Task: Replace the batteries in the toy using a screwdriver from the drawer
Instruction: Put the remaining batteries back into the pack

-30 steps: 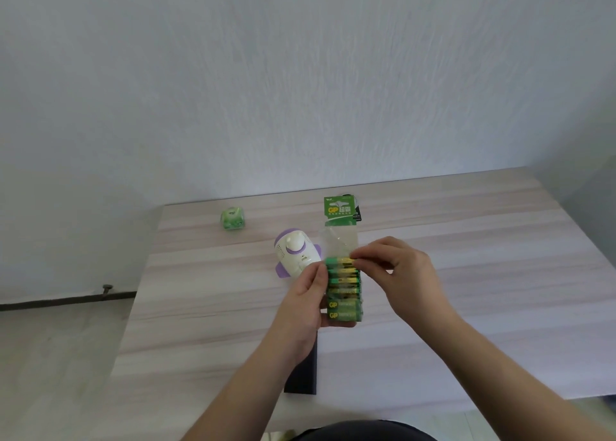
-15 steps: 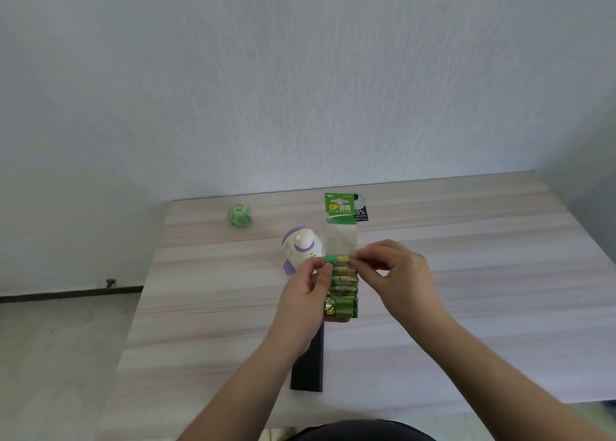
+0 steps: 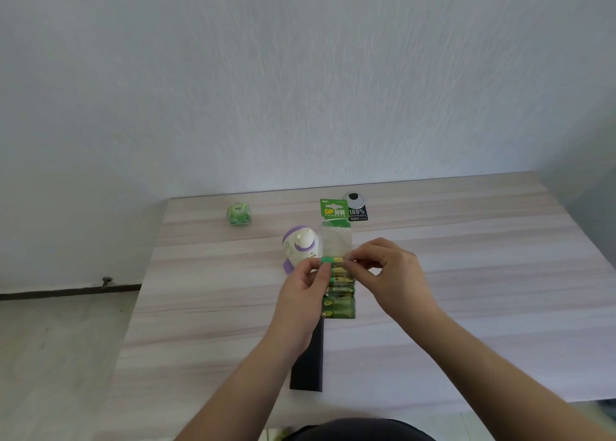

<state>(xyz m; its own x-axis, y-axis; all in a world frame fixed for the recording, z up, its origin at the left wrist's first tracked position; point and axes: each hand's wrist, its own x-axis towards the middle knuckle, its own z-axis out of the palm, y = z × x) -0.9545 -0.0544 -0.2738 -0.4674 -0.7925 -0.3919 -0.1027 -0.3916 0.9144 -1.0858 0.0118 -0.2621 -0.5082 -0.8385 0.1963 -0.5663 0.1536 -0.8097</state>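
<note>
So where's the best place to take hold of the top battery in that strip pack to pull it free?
By its two ends. The top battery lies crosswise at the open upper edge of the battery pack, where the clear wrap is empty above it. The left hand and right hand flank it, so pinch one end and draw it upward.
</note>
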